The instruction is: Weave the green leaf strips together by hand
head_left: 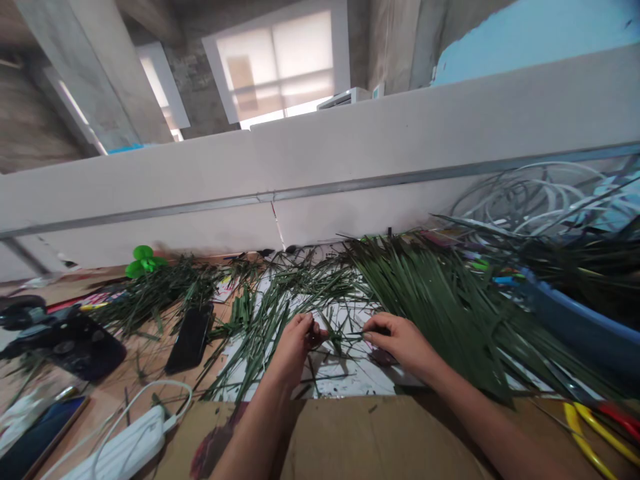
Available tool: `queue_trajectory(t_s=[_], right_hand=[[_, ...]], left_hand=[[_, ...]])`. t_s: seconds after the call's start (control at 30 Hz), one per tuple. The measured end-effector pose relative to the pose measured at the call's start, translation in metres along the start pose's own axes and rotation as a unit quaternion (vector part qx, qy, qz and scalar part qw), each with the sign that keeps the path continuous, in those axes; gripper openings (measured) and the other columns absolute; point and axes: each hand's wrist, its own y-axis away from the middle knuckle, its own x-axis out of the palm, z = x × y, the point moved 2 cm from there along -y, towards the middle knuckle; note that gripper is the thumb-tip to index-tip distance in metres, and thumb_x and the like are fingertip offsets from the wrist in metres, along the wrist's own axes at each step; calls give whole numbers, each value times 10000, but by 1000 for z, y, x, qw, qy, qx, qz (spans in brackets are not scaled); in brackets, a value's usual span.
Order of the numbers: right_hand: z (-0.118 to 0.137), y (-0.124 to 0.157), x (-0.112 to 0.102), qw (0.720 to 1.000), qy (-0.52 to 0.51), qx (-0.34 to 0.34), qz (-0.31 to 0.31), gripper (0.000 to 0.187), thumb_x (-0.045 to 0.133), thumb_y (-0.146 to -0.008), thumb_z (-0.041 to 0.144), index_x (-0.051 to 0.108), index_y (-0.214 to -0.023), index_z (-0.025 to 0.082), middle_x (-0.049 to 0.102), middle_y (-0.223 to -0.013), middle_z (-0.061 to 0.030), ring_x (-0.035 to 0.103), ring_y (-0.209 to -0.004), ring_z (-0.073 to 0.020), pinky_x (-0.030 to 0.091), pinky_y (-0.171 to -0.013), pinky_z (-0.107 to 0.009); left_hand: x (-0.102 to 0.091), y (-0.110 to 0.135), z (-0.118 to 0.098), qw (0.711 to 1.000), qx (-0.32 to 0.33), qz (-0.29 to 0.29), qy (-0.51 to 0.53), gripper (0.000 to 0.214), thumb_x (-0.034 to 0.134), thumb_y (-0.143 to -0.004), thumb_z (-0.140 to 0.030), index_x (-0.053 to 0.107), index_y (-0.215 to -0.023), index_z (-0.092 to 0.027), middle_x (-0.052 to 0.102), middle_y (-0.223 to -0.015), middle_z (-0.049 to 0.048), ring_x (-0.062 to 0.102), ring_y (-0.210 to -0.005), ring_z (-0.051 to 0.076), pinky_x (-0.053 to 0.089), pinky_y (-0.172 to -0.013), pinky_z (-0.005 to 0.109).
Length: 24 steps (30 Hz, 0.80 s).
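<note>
My left hand [300, 337] is closed, its fingers curled around the end of a small green woven leaf piece [336, 339] with thin strips sticking out. Opposite it, my right hand [393, 337] pinches one narrow leaf strip [356, 333] that runs out from this piece. Both hands hover over a white sheet [345, 385] strewn with cut strips. Right of my right hand lies a broad fan of long green leaves [435, 300]. Loose leaf strips [265, 333] spread to the left of my left hand.
At left lie a black phone [190, 338], a white power strip [125, 447] with a cable and a dark stand [75, 343]. A blue basin [575, 327] holds dark leaves at right, near yellow-handled pliers [583, 433]. A white partition [320, 160] bounds the table's back.
</note>
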Motion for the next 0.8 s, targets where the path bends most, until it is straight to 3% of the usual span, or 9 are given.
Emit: queue_trajectory(t_s=[0.23, 0.33, 0.47, 0.57, 0.7, 0.8], right_hand=[[1, 2, 7, 999, -41, 10, -23, 218, 623, -763, 379, 709, -871, 210, 619, -899, -43, 566, -500, -140, 395, -390, -259], [6, 3, 6, 996, -18, -38, -76, 198, 626, -787, 372, 718, -865, 214, 663, -886, -52, 625, -649, -191, 480, -554, -305], [12, 5, 5, 985, 0, -96, -142, 141, 648, -773, 326, 706, -826, 209, 694, -847, -58, 635, -830, -236, 482, -787, -364], [17, 7, 8, 983, -15, -101, -154, 131, 652, -779, 334, 676, -801, 207, 678, -814, -51, 626, -786, -228, 482, -768, -358], [25, 13, 12, 974, 17, -155, -163, 34, 634, -789, 239, 643, -767, 214, 648, -800, -35, 614, -792, -213, 484, -765, -337], [28, 16, 17, 969, 29, -199, -144, 92, 581, -824, 179, 653, -860, 224, 675, -955, -54, 628, -924, -221, 498, -830, -349]], left_hand=[[2, 0, -3, 994, -39, 101, -1, 548, 786, -646, -605, 715, -907, -128, 652, -754, 44, 623, -688, 144, 456, -679, 249], [6, 5, -3, 990, -49, 132, -13, 484, 750, -710, -576, 744, -908, -134, 661, -769, 59, 586, -647, 129, 453, -679, 259], [12, 12, -2, 987, -31, 130, -87, 302, 777, -729, -378, 748, -936, -160, 665, -793, 50, 564, -660, 120, 415, -661, 244], [16, 11, 4, 984, -9, 112, -140, 261, 806, -671, -310, 745, -876, -160, 652, -747, 45, 556, -653, 137, 406, -649, 259], [22, 7, 17, 975, 37, 112, -189, 243, 823, -630, -313, 729, -799, -166, 649, -724, 50, 543, -642, 154, 397, -630, 276], [27, 8, 26, 967, 51, 124, -219, 231, 812, -643, -303, 714, -801, -165, 644, -718, 44, 536, -654, 156, 385, -632, 276]])
